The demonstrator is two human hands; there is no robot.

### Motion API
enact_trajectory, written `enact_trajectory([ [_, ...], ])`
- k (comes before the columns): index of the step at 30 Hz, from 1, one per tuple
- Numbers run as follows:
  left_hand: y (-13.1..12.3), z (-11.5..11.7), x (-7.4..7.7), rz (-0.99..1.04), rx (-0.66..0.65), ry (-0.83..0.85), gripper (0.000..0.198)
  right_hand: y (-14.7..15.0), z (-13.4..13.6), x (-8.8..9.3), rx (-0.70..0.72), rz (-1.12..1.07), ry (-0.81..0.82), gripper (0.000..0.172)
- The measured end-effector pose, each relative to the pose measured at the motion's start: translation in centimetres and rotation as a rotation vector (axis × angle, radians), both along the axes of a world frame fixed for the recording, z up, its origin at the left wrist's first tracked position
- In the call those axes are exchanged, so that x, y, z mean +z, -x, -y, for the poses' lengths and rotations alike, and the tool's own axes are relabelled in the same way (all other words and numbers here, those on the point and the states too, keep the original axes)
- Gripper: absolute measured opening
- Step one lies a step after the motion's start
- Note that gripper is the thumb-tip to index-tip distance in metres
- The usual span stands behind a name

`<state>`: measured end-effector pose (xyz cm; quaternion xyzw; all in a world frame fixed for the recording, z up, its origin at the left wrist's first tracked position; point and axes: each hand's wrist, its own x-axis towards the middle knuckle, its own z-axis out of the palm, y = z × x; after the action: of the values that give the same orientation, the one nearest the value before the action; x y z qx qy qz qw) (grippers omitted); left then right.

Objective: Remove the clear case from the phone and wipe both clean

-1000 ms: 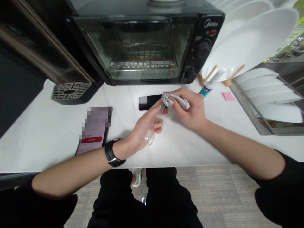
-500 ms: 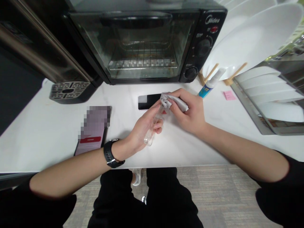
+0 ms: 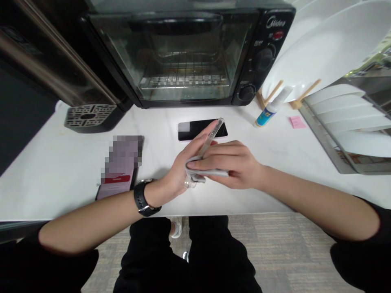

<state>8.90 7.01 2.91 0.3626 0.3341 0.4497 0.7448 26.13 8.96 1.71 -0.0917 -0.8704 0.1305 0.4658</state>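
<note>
A clear phone case is held on edge and slanted by my left hand, whose fingers are partly hidden behind it. My right hand pinches a folded grey cloth and presses it around the near part of the case's edge. Beyond the hands a black-screened phone lies flat on the white counter, partly covered by the left hand and the case. To the left of my left wrist, which wears a black watch, rests a larger phone with a lit, partly blurred screen.
A toaster oven stands at the back. At left is a machine with a drip tray. To the right are a spray bottle, a pink sticky note, white plates in a wooden rack, and a metal dish rack.
My right hand has moved the cloth from the case's far end down toward its near end, nearer my body. The left hand keeps hold of the case in about the same place.
</note>
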Motion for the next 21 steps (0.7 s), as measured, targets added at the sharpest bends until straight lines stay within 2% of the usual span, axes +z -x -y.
enact_trajectory([
  [6,-0.3,-0.5,-0.2,0.051,0.033,0.024,0.033,-0.1,-0.4,0.0,-0.043,-0.018,-0.008,0.021],
  [11,-0.5,-0.6,0.3,0.088,0.028,0.148,0.032,-0.7,-1.3,-0.1,-0.123,-0.057,0.023,0.021],
  [16,-0.7,-0.5,1.2,0.04,0.019,0.231,0.018,-1.5,-2.8,-0.1,-0.3,-0.118,0.168,0.018],
  [21,-0.7,-0.5,1.3,0.037,0.034,0.235,0.018,-1.9,-3.4,-0.3,-0.409,-0.135,0.148,0.019],
])
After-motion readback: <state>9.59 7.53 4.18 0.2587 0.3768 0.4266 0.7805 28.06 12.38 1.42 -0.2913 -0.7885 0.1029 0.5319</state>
